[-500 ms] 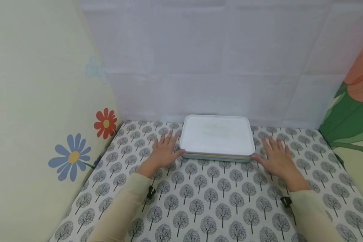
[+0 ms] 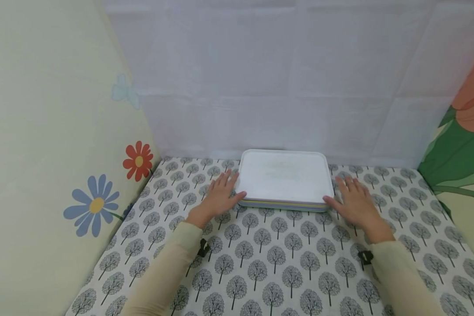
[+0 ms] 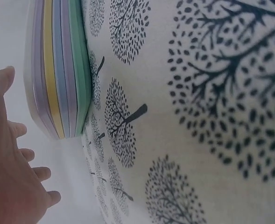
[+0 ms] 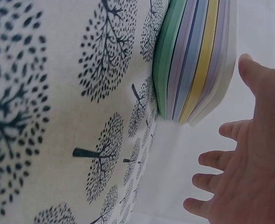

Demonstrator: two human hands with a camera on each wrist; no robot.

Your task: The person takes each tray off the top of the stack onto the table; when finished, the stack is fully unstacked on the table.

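Note:
A stack of rectangular trays (image 2: 284, 175) lies at the back of the table, a white one on top. Below it, in the left wrist view, show the edges of purple, yellow, blue and green trays (image 3: 58, 70). My left hand (image 2: 218, 195) is spread at the stack's left side, its thumb over the near left corner. On the other side, my right hand (image 2: 355, 204) has its fingers extended, the thumb at the near right corner. In the right wrist view the right thumb (image 4: 249, 70) is close beside the white top tray (image 4: 228, 60). Neither hand grips anything.
A white cloth printed with grey trees (image 2: 276, 259) covers the table. Behind the stack hangs a creased white sheet (image 2: 237, 79). Painted walls stand on both sides, with flowers on the left wall (image 2: 43, 131) and large leaves on the right wall (image 2: 466, 162).
Both hands have moved inward toward the stack, the left one to the right and the right one to the left. The trays have stayed in place.

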